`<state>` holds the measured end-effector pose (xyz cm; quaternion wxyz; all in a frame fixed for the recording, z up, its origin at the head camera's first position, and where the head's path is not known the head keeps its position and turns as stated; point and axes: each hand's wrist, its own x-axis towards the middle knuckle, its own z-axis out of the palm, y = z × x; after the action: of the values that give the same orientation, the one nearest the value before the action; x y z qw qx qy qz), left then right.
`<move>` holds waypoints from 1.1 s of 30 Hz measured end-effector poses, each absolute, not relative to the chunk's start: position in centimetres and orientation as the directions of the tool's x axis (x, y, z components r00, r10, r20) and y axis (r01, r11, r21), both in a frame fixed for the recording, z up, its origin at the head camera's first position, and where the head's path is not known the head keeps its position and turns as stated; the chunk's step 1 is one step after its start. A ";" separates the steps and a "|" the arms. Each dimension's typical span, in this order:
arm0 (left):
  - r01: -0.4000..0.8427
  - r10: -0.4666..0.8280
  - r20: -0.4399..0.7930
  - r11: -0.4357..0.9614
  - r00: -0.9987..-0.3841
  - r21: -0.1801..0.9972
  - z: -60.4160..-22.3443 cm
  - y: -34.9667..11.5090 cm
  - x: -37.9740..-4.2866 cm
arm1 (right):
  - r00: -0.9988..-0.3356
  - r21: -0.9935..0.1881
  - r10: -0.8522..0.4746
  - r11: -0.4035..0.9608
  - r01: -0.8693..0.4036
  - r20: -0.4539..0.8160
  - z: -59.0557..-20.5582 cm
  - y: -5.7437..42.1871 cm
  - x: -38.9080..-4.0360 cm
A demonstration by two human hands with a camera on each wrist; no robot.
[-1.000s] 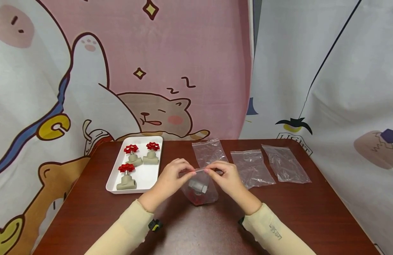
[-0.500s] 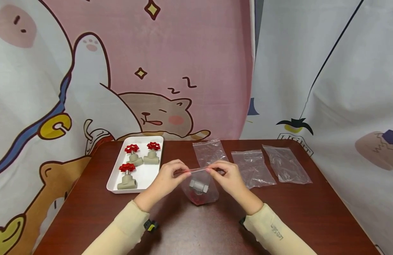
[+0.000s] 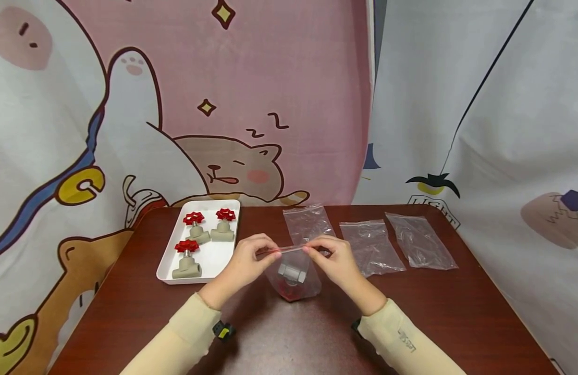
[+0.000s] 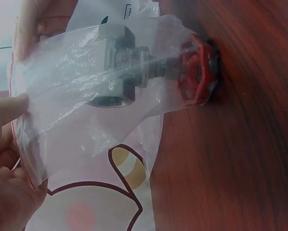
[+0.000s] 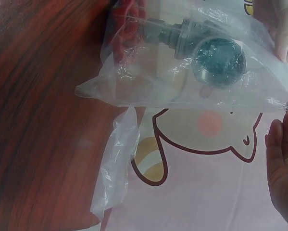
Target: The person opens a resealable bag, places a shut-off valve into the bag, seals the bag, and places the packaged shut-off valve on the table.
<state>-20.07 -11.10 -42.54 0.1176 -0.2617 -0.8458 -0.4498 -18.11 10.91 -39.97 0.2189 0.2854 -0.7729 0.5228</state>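
Observation:
A clear zip bag (image 3: 312, 285) with a red line along its mouth hangs between my two hands. Inside it is a grey metal valve (image 3: 292, 273), its red handwheel (image 4: 197, 72) pointing down at the table in the left wrist view. My left hand (image 3: 252, 260) pinches the left end of the bag's mouth between thumb and fingers. At the other end, my right hand (image 3: 332, 259) pinches the same edge. The mouth is stretched nearly straight between them. Whether the seal is pressed together cannot be told.
To the left stands a white tray (image 3: 214, 259) holding three beige valves (image 3: 186, 267) with red handwheels. Behind the hands lies a flat clear bag (image 3: 309, 224). Two more, a middle bag (image 3: 370, 247) and a right bag (image 3: 422, 242), lie on the brown table (image 3: 457, 312).
My left hand has slid a little leftward along the bag's mouth, showing more of the red line. The right hand has barely moved. In the last half second almost nothing differs.

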 end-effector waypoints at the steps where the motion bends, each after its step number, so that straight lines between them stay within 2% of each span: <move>1: 0.550 0.337 0.436 0.456 -0.835 0.700 -42.6 -11.1 -20.1 | -0.741 -0.683 -0.212 0.289 -0.671 0.638 -40.0 10.9 -18.1; 9: 0.491 0.316 0.382 0.445 -0.869 0.749 -42.5 -11.1 -20.1 | -0.753 -0.700 -0.204 0.280 -0.657 0.626 -40.0 10.9 -18.1; 15: 0.482 0.345 0.350 0.457 -0.871 0.748 -42.3 -11.3 -20.2 | -0.753 -0.698 -0.202 0.284 -0.657 0.626 -40.1 11.0 -18.1; 22: 0.493 0.354 0.353 0.484 -0.866 0.723 -42.3 -12.1 -20.2 | -0.741 -0.685 -0.208 0.286 -0.670 0.638 -40.1 11.2 -18.2; 33: 0.496 0.339 0.373 0.446 -0.864 0.745 -42.7 -12.1 -20.2 | -0.742 -0.688 -0.206 0.280 -0.669 0.638 -40.2 11.1 -18.3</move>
<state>-20.22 -12.05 -42.71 0.0844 -0.2470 -0.8460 -0.4650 -18.29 11.14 -40.18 0.2192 0.2841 -0.7695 0.5283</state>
